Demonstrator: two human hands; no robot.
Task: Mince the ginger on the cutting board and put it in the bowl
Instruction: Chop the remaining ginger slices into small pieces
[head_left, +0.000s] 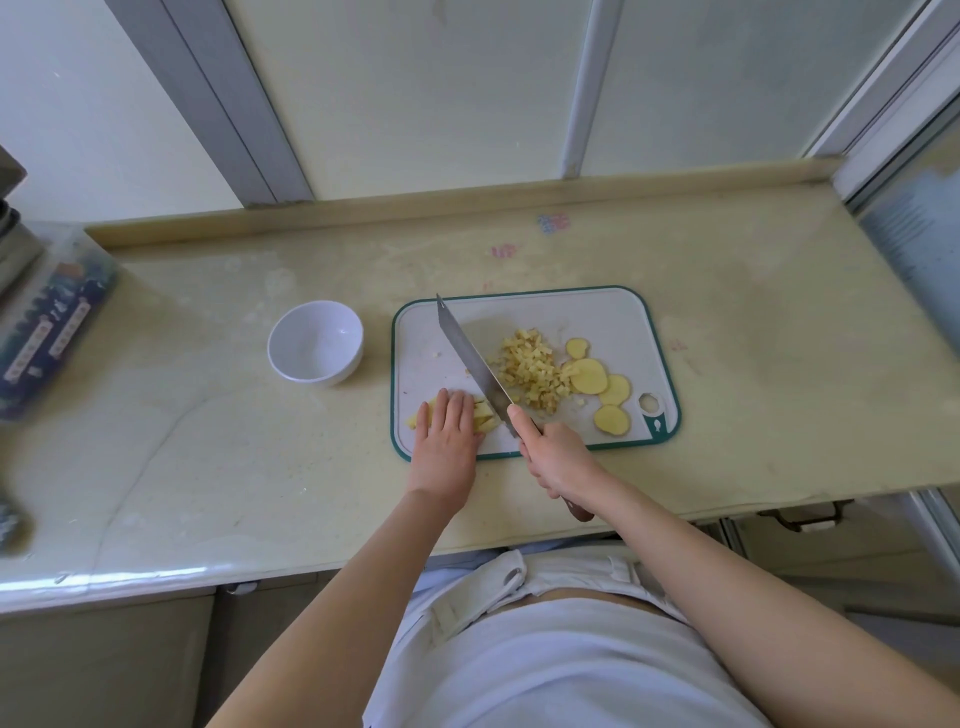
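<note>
on counter (234, 441), left of cutting board (597, 317): white bowl (315, 343) | board's near-left corner: left hand (448, 431), fingers straight, pressing flat on ginger strips (484, 415) | near edge: right hand (558, 460) clenched round knife (470, 358) handle, blade slanting across board beside strips | board middle: minced ginger (530, 374) pile | toward right edge: ginger slices (597, 387)

countertop (727, 364) | white bowl (315, 343) left of cutting board (597, 317) | box (52, 322) far left
</note>
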